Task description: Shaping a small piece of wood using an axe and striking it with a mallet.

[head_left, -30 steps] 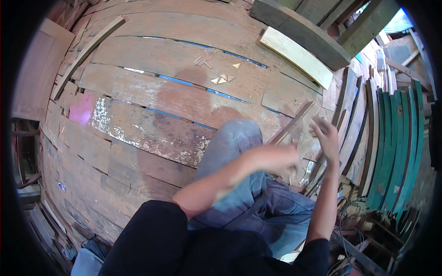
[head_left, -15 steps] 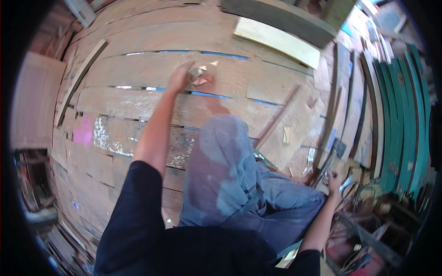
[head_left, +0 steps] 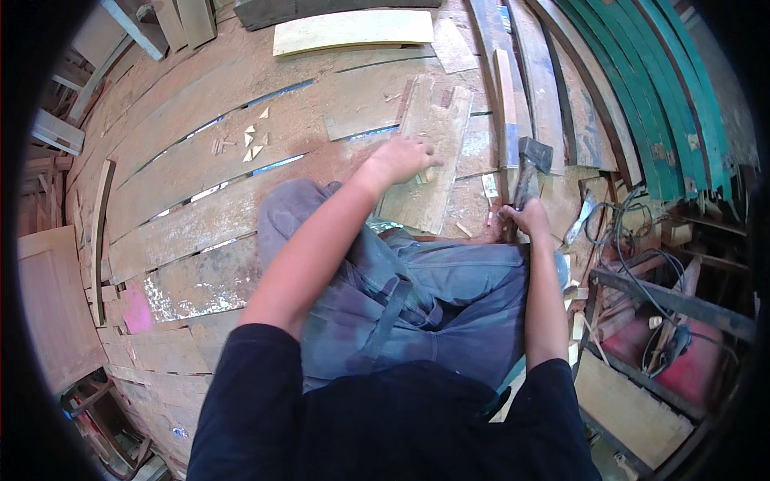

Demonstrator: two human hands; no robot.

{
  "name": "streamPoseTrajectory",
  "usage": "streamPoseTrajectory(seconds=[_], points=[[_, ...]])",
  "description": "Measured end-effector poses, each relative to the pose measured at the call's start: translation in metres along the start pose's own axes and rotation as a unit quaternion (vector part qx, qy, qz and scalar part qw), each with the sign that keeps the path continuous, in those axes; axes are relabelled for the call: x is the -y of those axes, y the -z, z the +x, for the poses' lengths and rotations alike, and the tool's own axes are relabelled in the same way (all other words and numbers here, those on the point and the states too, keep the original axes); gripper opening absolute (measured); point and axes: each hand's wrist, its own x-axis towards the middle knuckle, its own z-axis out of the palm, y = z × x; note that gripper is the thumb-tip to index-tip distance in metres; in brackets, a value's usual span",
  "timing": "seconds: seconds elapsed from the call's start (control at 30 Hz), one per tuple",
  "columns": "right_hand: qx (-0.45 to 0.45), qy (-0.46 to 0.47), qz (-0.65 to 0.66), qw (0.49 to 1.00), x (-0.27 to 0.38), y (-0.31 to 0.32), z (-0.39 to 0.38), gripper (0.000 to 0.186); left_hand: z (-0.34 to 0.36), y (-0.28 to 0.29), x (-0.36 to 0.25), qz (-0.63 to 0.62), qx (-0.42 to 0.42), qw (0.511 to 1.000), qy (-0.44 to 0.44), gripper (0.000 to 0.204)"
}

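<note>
My right hand [head_left: 527, 218] is closed round the handle of a hammer [head_left: 536, 154] beside my right knee, its dark blocky head pointing away from me. My left hand [head_left: 401, 160] reaches over a notched wooden board [head_left: 445, 132] on the floor, fingers apart and slightly bent, with nothing visible in them. A small pale wood piece [head_left: 423, 176] lies on the board just below those fingers. Farther left, several small wood wedges [head_left: 251, 140] lie loose on the dusty planks.
A pale plank [head_left: 353, 30] lies at the far side. Long boards [head_left: 529, 88] and green slats [head_left: 642, 96] line the right. Coiled cables [head_left: 626, 220] and a dark metal frame [head_left: 674, 301] sit at lower right. A narrow strip [head_left: 102, 232] lies at left. Gaps run between the floor planks [head_left: 184, 272].
My left hand has come away from the wood wedges, leaving them on the floor, and moved right over the notched board. The view has turned rightward. My right hand stays at the hammer.
</note>
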Motion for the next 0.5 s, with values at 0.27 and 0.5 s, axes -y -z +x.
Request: streamPoseTrajectory(seconds=[0.27,0.5], points=[[-0.219,0.014,0.206,0.954,-0.051,-0.038,0.018,0.033,-0.008,-0.016,-0.019,-0.043,-0.127,0.958,0.253,0.035],[0.004,-0.075,0.66,0.747,0.066,0.022,-0.082,0.039,-0.032,-0.024,-0.03,-0.128,-0.2,0.903,0.359,0.034]])
